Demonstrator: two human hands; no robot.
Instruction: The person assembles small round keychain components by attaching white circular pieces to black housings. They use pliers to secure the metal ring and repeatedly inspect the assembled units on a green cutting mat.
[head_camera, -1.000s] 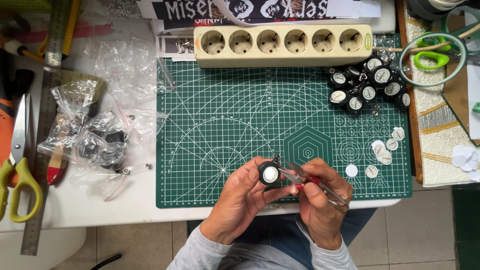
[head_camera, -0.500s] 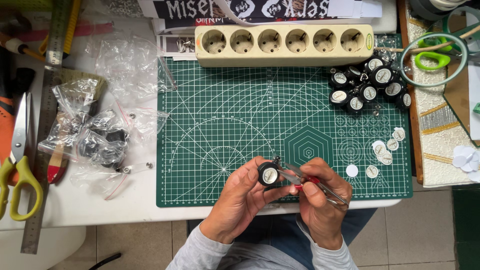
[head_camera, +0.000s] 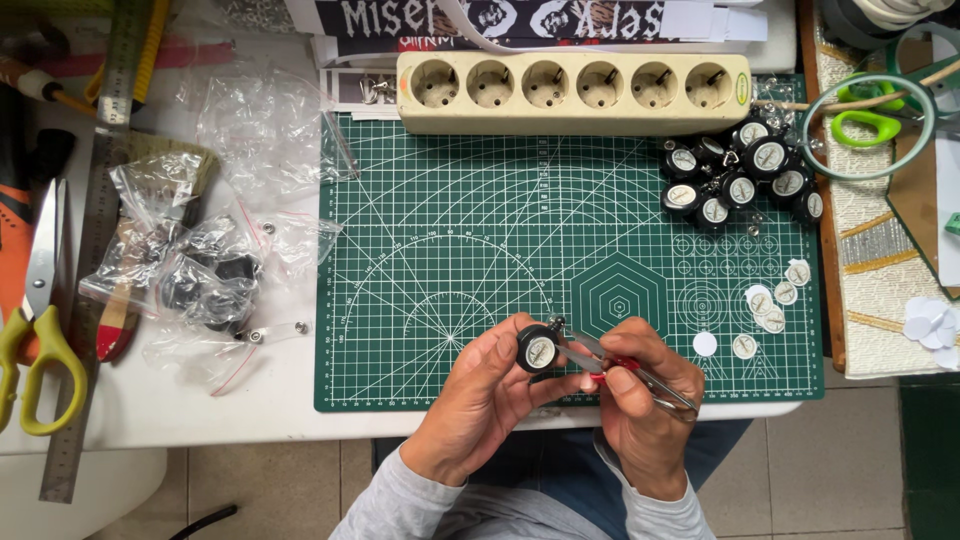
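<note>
**Round black piece held over the mat's near edge**

Far left on the surface (head_camera: 200, 410) lie scissors (head_camera: 40, 330), a ruler (head_camera: 95, 250) and clear bags (head_camera: 190, 270). Your left hand (head_camera: 480, 400) grips a round black piece (head_camera: 538, 350) with a white face, above the near edge of the green mat (head_camera: 450, 250). Your right hand (head_camera: 645, 405) clasps red-handled pliers (head_camera: 620, 365), their tip touching the piece. More such pieces (head_camera: 740, 180) sit far right, below the power strip (head_camera: 575, 92).

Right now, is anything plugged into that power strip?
Empty: all six sockets of the beige power strip show open, with no plugs in them.
</note>
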